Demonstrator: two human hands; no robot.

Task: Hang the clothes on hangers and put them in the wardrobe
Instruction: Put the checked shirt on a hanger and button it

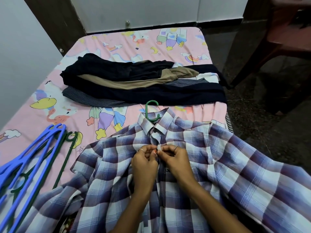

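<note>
Two hands, the left hand (pixel 145 161) and right hand (pixel 175 159), pinch the front edges of the plaid shirt (pixel 235 165) lying on the bed (pixel 134 42), its green hanger (pixel 151 110) inside. The button might slip out if the fingers let go early.

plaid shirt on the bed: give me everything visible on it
The plaid shirt is a blue, purple and white woven check with a collar and a button placket. It lies front-up, spread across the near end of the bed, its sleeves splayed sideways. A green hanger hook sticks out of the collar. The left hand and right hand pinch the placket just below the collar.
</note>
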